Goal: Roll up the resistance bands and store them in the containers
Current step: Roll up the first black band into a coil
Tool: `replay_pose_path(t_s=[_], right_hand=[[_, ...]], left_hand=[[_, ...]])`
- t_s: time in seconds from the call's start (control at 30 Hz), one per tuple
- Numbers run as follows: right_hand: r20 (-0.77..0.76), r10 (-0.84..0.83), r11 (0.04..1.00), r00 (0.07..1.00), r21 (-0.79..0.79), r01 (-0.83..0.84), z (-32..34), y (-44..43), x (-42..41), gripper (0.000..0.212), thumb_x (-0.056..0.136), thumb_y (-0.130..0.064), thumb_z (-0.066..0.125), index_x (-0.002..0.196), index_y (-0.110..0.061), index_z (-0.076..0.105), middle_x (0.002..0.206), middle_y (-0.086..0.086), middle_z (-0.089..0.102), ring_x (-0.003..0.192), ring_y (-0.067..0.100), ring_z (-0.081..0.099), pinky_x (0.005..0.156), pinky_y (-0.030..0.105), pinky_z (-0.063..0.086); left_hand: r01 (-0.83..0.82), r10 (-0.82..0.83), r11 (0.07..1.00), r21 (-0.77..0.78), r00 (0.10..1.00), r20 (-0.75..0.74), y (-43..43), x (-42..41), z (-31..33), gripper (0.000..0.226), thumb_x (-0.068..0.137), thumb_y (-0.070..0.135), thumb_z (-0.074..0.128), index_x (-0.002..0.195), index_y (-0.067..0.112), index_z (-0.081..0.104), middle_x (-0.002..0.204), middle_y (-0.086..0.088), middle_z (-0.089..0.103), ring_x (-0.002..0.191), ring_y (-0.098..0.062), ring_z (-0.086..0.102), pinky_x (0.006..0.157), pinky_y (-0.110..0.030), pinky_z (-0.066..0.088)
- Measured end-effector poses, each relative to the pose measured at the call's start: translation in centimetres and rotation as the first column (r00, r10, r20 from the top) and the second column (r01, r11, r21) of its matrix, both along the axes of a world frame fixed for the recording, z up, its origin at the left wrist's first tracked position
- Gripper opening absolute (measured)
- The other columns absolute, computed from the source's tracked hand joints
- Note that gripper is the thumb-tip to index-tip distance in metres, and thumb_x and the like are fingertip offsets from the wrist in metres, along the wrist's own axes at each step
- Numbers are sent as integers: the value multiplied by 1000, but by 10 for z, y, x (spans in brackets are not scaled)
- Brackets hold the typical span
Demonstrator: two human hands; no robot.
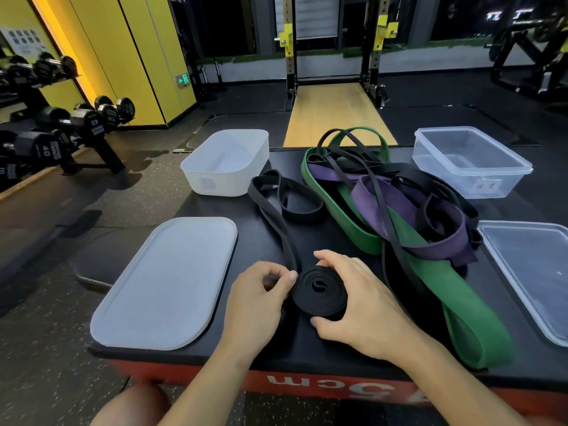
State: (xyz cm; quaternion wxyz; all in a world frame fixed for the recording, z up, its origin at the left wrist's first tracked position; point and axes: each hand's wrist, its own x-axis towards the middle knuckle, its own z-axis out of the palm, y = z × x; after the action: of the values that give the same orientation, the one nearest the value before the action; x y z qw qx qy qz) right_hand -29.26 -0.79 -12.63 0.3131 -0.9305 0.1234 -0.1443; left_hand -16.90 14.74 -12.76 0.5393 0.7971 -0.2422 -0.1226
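A black resistance band point(319, 292) lies partly rolled into a flat coil on the black box top point(353, 352). My right hand point(362, 305) curls round the coil from the right, thumb at its near edge. My left hand point(258, 299) pinches the band's loose strand just left of the coil. The unrolled tail point(276, 207) loops away toward the far left. A tangle of green point(455, 290), purple point(399, 207) and thin black bands lies to the right. A frosted white container point(226, 162) stands far left and a clear container point(470, 162) stands far right, both open.
A frosted lid point(166, 284) lies at the near left and a clear lid point(534, 272) at the near right edge. The box has a red side with white lettering. Dumbbell racks point(61, 130) stand on the floor to the left, a squat rack point(335, 56) straight ahead.
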Motion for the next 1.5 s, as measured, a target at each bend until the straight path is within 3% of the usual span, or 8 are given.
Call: replay_pose_path(t_s=[0.13,0.3,0.4,0.53,0.7,0.9,1.1,1.5], right_hand=[[-4,9,1000,1000,29,-9,-1,0,-1,91,68,-43,79,143,-53,28,130,-37,38,128,-10,40,106,17,37],[11,11,1000,1000,13,-11,-1,-1,-1,80,68,-42,79,136,-48,38,126,-40,38,123,-8,42,101,16,38],[36,18,999,999,-32,-17,-1,1,1,72,69,-45,75,134,-43,45,126,-39,39,124,-8,40,100,16,38],[53,31,997,998,-71,-27,-2,2,3,65,69,-49,67,131,-39,50,128,-32,46,123,-6,41,102,20,40],[64,23,997,998,-78,-18,-2,3,2,64,69,-51,67,130,-39,53,129,-32,46,125,-6,41,104,24,42],[26,-65,985,998,-157,68,-4,8,7,87,58,-87,64,132,-44,46,126,-29,38,119,1,37,102,24,36],[37,-42,998,998,-39,43,-3,1,5,81,67,-54,87,134,-48,41,124,-43,37,124,-11,37,98,7,31],[-61,49,998,997,30,-47,5,-1,-2,76,66,-33,71,133,-52,38,129,-33,45,125,-2,41,103,21,38]], left_hand=[[22,-22,1000,-3,999,23,0,4,1,16,92,27,76,78,29,70,114,23,70,107,5,66,98,-27,49],[17,-17,998,-58,1000,1,-2,1,6,22,93,20,76,107,35,67,111,16,70,94,6,68,77,-6,45],[45,-46,999,6,993,111,-4,-4,5,30,99,24,69,124,41,69,124,23,55,100,11,62,80,1,40],[72,-98,989,130,974,205,-4,-4,3,29,105,31,58,129,45,66,132,28,43,102,10,57,80,-1,41],[123,-157,975,185,971,181,-5,1,7,30,106,31,56,130,46,66,117,26,53,100,9,56,79,-3,39],[99,-103,993,70,993,63,1,4,8,31,99,28,67,124,47,67,119,23,62,98,10,63,81,-3,44],[77,-77,997,8,997,-14,-1,6,7,36,94,23,73,116,51,65,123,23,65,94,6,68,89,-23,53],[52,-51,998,-45,998,23,-2,1,2,11,93,27,75,92,37,68,90,15,71,77,-10,69,78,-33,57]])
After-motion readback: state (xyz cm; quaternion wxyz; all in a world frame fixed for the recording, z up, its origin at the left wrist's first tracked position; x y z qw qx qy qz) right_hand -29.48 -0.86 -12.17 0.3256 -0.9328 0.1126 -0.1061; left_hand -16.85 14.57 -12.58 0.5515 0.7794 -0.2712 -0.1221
